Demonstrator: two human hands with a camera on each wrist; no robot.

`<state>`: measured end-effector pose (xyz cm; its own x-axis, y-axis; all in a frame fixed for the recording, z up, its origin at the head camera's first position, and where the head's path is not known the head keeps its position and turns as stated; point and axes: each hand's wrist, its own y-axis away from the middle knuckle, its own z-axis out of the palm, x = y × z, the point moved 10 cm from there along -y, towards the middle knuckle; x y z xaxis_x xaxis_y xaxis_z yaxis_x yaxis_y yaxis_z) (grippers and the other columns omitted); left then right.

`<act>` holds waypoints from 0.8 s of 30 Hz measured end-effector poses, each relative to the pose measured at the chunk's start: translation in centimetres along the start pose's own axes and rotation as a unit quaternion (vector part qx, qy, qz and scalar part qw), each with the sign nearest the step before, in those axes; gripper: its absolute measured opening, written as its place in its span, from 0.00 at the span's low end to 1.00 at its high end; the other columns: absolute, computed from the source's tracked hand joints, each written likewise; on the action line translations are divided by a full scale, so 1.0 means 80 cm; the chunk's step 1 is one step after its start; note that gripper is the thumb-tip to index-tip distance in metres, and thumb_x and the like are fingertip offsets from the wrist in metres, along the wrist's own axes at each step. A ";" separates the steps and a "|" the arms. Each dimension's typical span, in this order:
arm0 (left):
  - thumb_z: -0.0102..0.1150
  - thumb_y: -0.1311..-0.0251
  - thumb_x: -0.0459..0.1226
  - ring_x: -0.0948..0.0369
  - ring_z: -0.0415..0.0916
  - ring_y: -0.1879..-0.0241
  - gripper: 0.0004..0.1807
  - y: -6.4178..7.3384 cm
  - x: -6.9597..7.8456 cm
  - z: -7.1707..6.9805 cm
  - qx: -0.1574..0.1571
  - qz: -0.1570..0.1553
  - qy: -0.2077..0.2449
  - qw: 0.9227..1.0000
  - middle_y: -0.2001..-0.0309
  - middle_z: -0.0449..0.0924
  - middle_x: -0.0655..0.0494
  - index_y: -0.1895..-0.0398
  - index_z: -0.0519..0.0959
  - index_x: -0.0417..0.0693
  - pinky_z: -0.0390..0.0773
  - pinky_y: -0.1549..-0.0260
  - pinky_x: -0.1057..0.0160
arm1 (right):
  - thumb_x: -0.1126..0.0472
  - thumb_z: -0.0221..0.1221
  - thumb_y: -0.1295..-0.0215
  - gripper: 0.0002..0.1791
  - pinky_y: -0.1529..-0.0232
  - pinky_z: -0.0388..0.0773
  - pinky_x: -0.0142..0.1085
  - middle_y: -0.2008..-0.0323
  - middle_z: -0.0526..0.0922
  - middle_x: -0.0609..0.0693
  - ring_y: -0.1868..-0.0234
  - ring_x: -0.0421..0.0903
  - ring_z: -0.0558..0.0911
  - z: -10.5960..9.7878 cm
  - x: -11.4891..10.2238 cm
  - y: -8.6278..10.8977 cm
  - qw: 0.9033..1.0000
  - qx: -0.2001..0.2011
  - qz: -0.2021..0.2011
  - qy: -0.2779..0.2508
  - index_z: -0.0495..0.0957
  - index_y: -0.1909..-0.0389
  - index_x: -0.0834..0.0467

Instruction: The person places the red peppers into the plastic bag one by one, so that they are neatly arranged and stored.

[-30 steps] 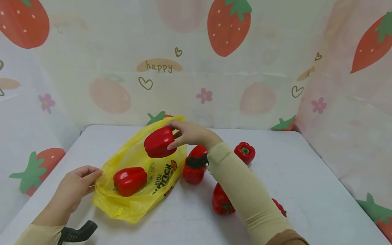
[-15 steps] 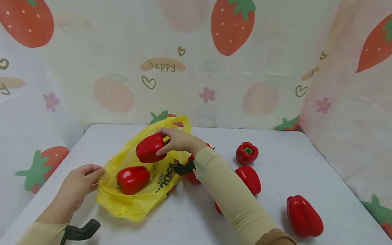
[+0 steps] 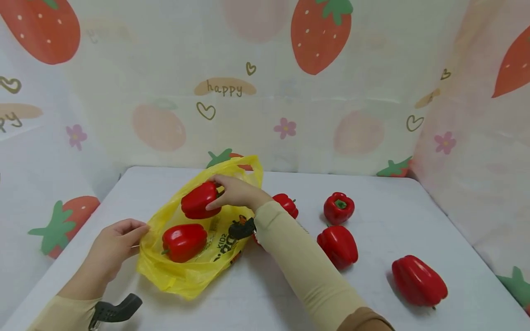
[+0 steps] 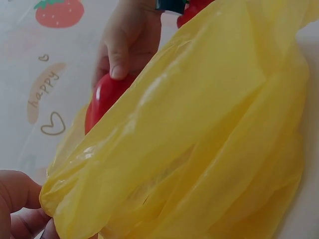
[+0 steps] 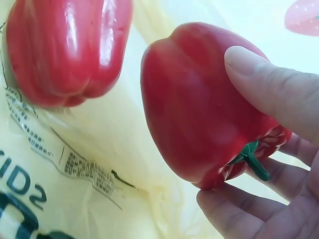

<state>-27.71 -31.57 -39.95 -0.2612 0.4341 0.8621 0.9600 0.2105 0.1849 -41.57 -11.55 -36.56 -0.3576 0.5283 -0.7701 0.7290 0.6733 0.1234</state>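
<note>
One red pepper in my right hand, one bag edge in my left!

Here's my right hand [image 3: 233, 191], thumb on one side and fingers on the other, gripping a glossy, blocky red bell pepper [image 3: 199, 201] by its green-stemmed end, right over the opening of a thin yellow plastic bag [image 3: 178, 282]; whether pepper touches plastic, I can't tell. Over at the bag's left edge, my left hand [image 3: 118, 239] pinches the rim between thumb and fingers. A second shiny red bell pepper [image 3: 184, 242] lies inside, just nearer me. Out right on the white table [image 3: 393, 216], more red peppers [image 3: 337, 247] sit scattered, one partly behind my beige sleeve [image 3: 306, 262].
</note>
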 end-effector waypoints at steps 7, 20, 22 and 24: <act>0.46 0.37 0.53 0.56 0.73 0.57 0.27 -0.001 0.001 -0.002 0.008 0.005 0.004 1.000 0.49 0.71 0.44 0.49 0.70 0.39 0.79 0.60 0.64 | 0.48 0.70 0.56 0.36 0.53 0.73 0.33 0.49 0.72 0.40 0.52 0.40 0.71 0.013 -0.009 -0.010 1.000 0.004 0.004 -0.001 0.66 0.44 0.44; 0.46 0.37 0.53 0.58 0.73 0.58 0.26 0.002 -0.002 -0.008 0.019 0.009 0.013 1.000 0.51 0.72 0.44 0.50 0.71 0.40 0.79 0.61 0.64 | 0.50 0.69 0.54 0.39 0.54 0.74 0.34 0.48 0.72 0.42 0.52 0.40 0.71 0.037 -0.023 -0.020 1.000 -0.003 0.016 0.001 0.64 0.40 0.48; 0.47 0.37 0.53 0.58 0.73 0.58 0.26 0.002 -0.002 -0.008 0.019 0.009 0.014 1.000 0.51 0.72 0.44 0.50 0.71 0.40 0.79 0.61 0.64 | 0.50 0.69 0.53 0.39 0.54 0.74 0.33 0.48 0.72 0.42 0.52 0.40 0.71 0.039 -0.024 -0.021 1.000 0.001 0.018 0.004 0.63 0.39 0.49; 0.47 0.37 0.53 0.58 0.73 0.58 0.26 0.003 -0.001 -0.008 0.018 0.009 0.014 1.000 0.51 0.73 0.44 0.50 0.71 0.40 0.79 0.61 0.64 | 0.51 0.69 0.53 0.40 0.54 0.74 0.33 0.49 0.72 0.42 0.53 0.40 0.72 0.042 -0.026 -0.022 1.000 0.007 0.019 0.009 0.63 0.39 0.49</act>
<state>-27.39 -32.14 -39.68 -0.2413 0.4139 0.8778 0.9598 0.2356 0.1528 -40.16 -15.58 -37.24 -0.3390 0.5627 -0.7540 0.7505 0.6450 0.1439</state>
